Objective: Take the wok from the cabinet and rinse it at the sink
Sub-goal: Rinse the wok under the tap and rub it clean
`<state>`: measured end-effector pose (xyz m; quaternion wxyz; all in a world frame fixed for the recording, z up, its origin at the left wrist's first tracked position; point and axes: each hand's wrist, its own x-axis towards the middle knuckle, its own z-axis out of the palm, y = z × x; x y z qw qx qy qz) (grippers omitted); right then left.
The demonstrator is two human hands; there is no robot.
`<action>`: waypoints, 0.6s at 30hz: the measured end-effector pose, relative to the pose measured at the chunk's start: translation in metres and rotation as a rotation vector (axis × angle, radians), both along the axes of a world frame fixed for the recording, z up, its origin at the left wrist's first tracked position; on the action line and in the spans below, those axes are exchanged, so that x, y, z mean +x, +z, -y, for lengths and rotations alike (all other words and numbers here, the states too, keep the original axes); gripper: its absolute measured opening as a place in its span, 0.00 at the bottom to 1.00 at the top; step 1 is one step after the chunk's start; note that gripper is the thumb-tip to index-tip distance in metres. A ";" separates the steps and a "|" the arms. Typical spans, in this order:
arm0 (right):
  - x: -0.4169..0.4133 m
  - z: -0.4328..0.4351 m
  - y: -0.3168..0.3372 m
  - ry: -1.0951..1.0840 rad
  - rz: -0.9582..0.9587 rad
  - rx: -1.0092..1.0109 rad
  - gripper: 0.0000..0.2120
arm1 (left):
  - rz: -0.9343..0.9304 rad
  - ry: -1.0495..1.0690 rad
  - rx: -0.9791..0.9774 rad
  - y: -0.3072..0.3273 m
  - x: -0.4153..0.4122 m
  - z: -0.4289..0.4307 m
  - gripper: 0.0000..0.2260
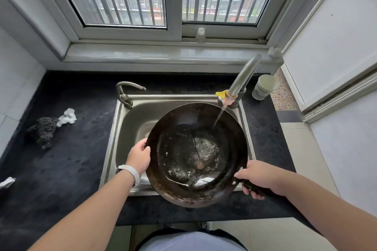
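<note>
Right hand [263, 179]: fingers wrapped around the dark handle [252, 186] at the wok's near right. Left hand [138, 157]: fingers gripping the left rim, white watch [130, 172] on the wrist. Wok [196, 155] held over the steel sink [130, 120], water pooled inside. Far right, tap [242, 79] runs a thin stream onto the wok's far wall. Black desk [71, 159]: scourer [42, 131] at left, cup [264, 86] far right.
</note>
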<state>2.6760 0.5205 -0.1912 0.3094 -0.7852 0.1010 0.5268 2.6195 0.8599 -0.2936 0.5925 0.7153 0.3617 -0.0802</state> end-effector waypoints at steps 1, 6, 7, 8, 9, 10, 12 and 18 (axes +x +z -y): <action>0.000 0.000 -0.003 -0.009 -0.022 0.010 0.09 | -0.002 -0.008 -0.014 0.000 0.000 -0.002 0.18; 0.003 -0.002 -0.011 0.014 -0.108 0.054 0.12 | -0.016 0.009 -0.085 0.005 -0.001 -0.009 0.29; 0.004 -0.002 -0.012 0.038 -0.115 0.061 0.12 | -0.012 0.012 -0.091 0.007 -0.001 -0.010 0.29; 0.005 -0.002 -0.013 0.073 -0.108 0.066 0.13 | -0.005 0.011 -0.094 0.010 0.000 -0.010 0.29; 0.005 -0.001 -0.014 0.116 -0.092 0.069 0.14 | 0.006 0.008 -0.097 0.013 0.000 -0.012 0.29; 0.006 -0.001 -0.017 0.155 -0.069 0.073 0.15 | 0.015 0.001 -0.099 0.016 0.001 -0.013 0.29; 0.007 -0.001 -0.021 0.219 -0.009 0.081 0.17 | 0.028 -0.008 -0.099 0.019 0.002 -0.018 0.29; 0.006 -0.001 -0.028 0.509 0.156 -0.098 0.23 | 0.060 0.018 -0.036 0.038 0.006 -0.023 0.29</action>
